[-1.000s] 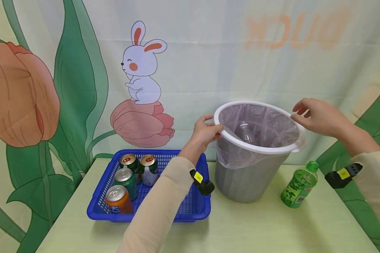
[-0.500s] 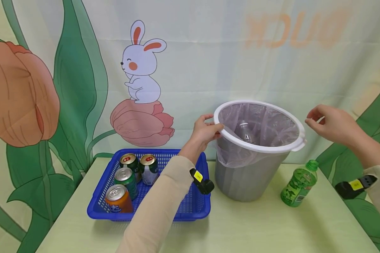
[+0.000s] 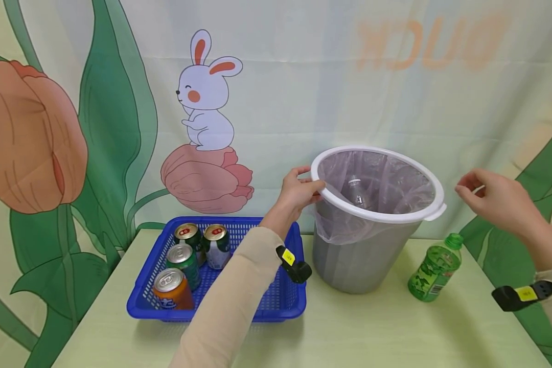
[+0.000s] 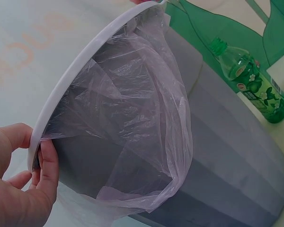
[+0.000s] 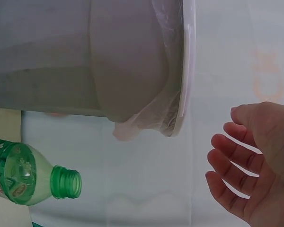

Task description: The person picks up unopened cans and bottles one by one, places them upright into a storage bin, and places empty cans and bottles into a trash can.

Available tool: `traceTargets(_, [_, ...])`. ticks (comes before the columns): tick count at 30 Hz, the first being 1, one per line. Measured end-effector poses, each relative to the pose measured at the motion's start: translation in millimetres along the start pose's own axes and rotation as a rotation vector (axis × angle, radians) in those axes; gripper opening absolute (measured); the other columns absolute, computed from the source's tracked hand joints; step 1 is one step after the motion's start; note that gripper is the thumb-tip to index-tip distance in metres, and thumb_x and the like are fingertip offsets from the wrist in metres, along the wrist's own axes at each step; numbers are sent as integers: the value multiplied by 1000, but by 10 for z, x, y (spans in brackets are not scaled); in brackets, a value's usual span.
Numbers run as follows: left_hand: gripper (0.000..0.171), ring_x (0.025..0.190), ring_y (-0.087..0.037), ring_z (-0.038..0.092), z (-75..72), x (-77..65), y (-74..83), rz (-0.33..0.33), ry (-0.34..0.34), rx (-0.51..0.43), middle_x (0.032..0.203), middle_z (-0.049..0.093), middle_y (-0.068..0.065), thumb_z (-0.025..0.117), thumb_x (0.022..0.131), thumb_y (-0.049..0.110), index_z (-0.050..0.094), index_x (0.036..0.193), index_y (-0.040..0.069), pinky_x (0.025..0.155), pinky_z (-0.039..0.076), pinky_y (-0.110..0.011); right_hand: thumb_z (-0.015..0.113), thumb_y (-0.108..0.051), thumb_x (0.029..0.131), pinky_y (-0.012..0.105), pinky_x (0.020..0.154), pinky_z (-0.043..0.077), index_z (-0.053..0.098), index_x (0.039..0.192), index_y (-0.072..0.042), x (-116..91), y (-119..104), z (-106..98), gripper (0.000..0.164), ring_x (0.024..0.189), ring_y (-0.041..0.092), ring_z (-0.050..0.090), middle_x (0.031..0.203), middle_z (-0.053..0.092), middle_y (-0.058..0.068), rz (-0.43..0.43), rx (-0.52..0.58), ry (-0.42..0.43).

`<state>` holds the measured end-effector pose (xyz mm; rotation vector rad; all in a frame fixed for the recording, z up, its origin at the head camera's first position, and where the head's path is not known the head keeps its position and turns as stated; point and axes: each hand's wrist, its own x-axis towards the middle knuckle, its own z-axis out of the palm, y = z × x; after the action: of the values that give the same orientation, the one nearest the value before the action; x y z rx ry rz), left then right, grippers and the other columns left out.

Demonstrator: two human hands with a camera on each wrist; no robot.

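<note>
A grey trash can (image 3: pixel 359 260) with a white rim stands on the table, lined with a thin translucent bag (image 4: pixel 146 94). My left hand (image 3: pixel 299 191) pinches the rim at its left side, thumb and fingers on either side of it in the left wrist view. Inside the can lies a clear plastic bottle (image 3: pixel 358 195). My right hand (image 3: pixel 501 202) is in the air right of the can, fingers loosely curled with nothing in them. Below that hand, a green plastic bottle (image 3: pixel 434 268) without a cap stands on the table; its open neck shows in the right wrist view.
Left of the can sits a blue plastic basket (image 3: pixel 280 312) holding several drink cans, among them an orange can (image 3: pixel 172 291) and a green can (image 3: pixel 184 263). My left forearm passes over the basket. A printed curtain (image 3: pixel 276 76) hangs behind the table.
My right hand has left the can's right rim and moved right and downward, away from it. The left hand, can, basket and green bottle have stayed in place.
</note>
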<state>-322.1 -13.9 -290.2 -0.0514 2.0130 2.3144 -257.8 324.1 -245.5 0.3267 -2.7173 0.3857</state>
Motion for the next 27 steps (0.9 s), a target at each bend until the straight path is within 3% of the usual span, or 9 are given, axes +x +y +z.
traceTargets(11, [57,69,-16,62,0,4,4,-1,1,-3,107,57,-10,65,80,2,43,132,14,64,54,-23,52,-22,93,50,65,44,55,102,0,-295,120,160,25,83,38,58,96,60,21,22,19,90])
traceTargets(19, [57,69,-16,62,-2,11,8,-8,2,3,107,57,-10,65,80,3,44,131,15,63,54,-22,49,-26,94,35,59,40,55,105,-2,-391,235,268,27,84,36,58,95,60,18,89,38,93])
traceTargets(27, [57,69,-16,62,-1,-2,12,-6,-1,3,107,57,-10,65,80,3,43,132,15,64,54,-23,47,-29,95,36,61,39,55,107,-1,-479,304,413,32,89,36,56,98,60,19,126,87,106])
